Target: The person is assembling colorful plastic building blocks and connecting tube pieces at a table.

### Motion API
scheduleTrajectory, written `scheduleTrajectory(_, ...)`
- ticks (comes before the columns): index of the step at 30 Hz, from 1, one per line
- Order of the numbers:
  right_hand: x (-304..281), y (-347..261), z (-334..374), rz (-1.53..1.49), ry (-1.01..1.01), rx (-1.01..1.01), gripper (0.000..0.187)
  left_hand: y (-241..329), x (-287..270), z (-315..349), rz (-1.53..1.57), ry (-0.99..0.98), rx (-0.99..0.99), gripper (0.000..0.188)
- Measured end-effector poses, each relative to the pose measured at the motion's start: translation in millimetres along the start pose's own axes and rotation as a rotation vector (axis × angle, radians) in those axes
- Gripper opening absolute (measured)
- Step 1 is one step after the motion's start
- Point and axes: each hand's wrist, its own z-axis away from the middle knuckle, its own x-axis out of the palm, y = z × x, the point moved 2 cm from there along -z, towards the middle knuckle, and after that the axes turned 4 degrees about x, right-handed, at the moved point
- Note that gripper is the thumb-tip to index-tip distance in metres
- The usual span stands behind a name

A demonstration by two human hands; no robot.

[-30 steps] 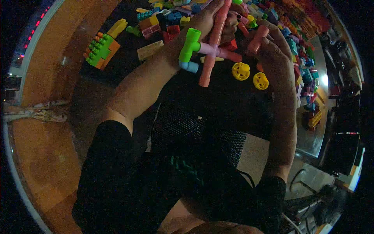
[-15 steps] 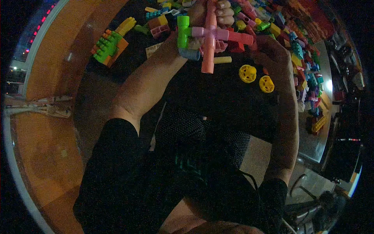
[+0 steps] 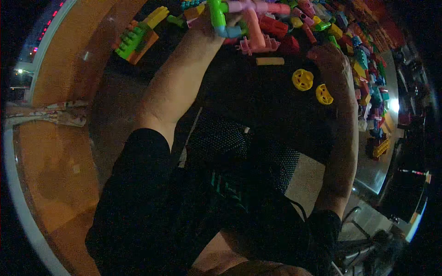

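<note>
Near the top edge, my left hand point(image 3: 209, 25) is closed on a toy pipe assembly, its fingers mostly hidden behind the tubes and cut off by the frame. The toy pipe assembly point(image 3: 253, 27) joins a green elbow, a light blue end, pink and lilac connectors, an orange-pink tube and a red arm. Apart from it, at the edge of the brick pile, is my right hand point(image 3: 329, 57), beside a small green piece point(image 3: 334, 42). Its fingers are dark and blurred, so their grip is unclear. Two yellow wheel-like pieces point(image 3: 302, 80) lie nearer me.
A heap of mixed toy bricks point(image 3: 359, 60) spreads along the far and right side of the dark table point(image 3: 258, 101). A green and orange block stack point(image 3: 136, 43) stands at the left. A pale stick point(image 3: 270, 61) and a pink piece point(image 3: 246, 46) lie below the assembly.
The pipe assembly has moved up and away with my left hand, its orange-pink tube now tilted. My right hand has come off its red end and shifted right toward the bricks.
</note>
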Motion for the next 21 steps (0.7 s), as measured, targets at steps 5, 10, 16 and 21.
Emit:
scheduleTrajectory(5, 7, -3, -3, 0.031, -0.069, 0.111, 0.015, -6, -60, -20, 0.14, 0.111, 0.031, 0.021)
scheduleTrajectory(10, -1, -9, -1, 0.108, 0.016, 0.054, 0.016, -7, -97, -28, 0.276, -0.031, 0.053, 0.021)
scheduleTrajectory(16, -19, -44, -11, 0.098, 0.158, -0.095, 0.023, 15, -143, -35, 0.203, -0.137, 0.298, 0.021)
scheduleTrajectory(21, -5, -62, -23, -0.07, 0.11, -0.046, 0.023, 40, -189, -42, 0.082, -0.218, 0.511, 0.022)
